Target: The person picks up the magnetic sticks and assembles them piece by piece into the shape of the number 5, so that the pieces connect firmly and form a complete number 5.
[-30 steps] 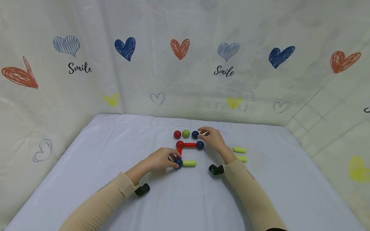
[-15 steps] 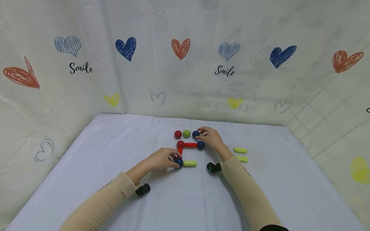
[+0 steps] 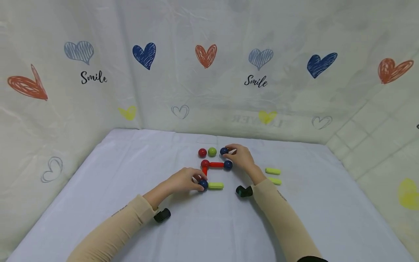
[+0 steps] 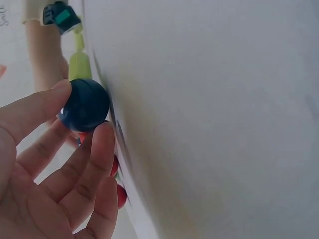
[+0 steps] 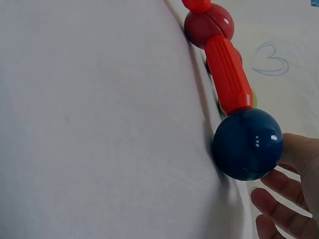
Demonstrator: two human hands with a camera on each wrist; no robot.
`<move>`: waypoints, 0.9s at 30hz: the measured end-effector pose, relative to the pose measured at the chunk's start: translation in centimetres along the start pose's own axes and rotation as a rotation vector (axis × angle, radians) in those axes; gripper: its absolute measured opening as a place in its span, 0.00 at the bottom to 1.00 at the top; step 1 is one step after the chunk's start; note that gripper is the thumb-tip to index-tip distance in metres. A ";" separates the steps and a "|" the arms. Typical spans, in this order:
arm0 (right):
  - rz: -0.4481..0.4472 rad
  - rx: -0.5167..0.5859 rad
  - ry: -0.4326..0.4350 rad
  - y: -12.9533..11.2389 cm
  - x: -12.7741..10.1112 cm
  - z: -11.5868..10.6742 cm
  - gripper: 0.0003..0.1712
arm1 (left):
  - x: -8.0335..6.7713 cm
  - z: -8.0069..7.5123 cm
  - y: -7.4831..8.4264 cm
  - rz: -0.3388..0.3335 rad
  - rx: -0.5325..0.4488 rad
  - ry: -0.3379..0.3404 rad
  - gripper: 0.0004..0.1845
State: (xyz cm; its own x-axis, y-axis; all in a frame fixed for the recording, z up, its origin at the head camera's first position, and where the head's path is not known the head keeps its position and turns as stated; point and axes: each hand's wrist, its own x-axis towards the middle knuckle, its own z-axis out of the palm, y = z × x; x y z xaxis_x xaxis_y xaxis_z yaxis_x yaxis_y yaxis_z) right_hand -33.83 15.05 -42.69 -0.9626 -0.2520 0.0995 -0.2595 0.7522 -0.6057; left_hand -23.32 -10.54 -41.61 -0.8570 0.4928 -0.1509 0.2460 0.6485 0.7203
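In the head view my left hand [image 3: 184, 179] pinches a dark blue ball [image 4: 85, 105] between thumb and fingers. A yellow-green stick [image 3: 216, 186] joins that ball on the right, and a red stick [image 3: 204, 171] runs from it up to a red ball [image 3: 205, 163]. Another red stick [image 3: 216, 165] links the red ball to a second blue ball [image 3: 228, 165]. Behind this frame, my right hand [image 3: 240, 156] pinches a loose blue ball [image 3: 224, 151] by its right side. In the right wrist view the second blue ball hides that pinch.
A loose red ball [image 3: 202, 153] and a green ball [image 3: 212, 151] sit in a row left of my right hand. Two yellow-green sticks [image 3: 273, 171] lie beyond my right wrist. Black wrist cameras [image 3: 162, 215] hang below both cuffs. A heart-printed sheet [image 3: 209, 91] backs the white-covered table.
The loose blue ball in my right hand has shifted slightly right, widening its gap from the green ball. My left hand keeps its pinch. The head view has drifted a little.
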 end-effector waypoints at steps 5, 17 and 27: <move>-0.081 -0.008 0.066 -0.1 -1.2 -1.3 0.25 | 0.1 0.1 0.1 -0.006 -0.001 0.004 0.16; -0.242 0.007 0.113 -0.2 -4.4 -3.2 0.24 | 0.0 -0.1 -0.1 0.004 0.008 0.016 0.15; -0.283 0.031 0.055 0.6 -7.5 -3.3 0.22 | 0.0 0.1 -0.2 0.013 0.000 0.006 0.15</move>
State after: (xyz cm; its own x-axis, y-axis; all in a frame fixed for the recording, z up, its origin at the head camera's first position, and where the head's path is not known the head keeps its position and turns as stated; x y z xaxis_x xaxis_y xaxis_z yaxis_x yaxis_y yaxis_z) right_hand -27.04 19.39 -41.17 -0.8554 -0.4150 0.3098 -0.5164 0.6374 -0.5720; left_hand -23.36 -10.57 -41.78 -0.8566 0.4974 -0.1372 0.2571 0.6420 0.7223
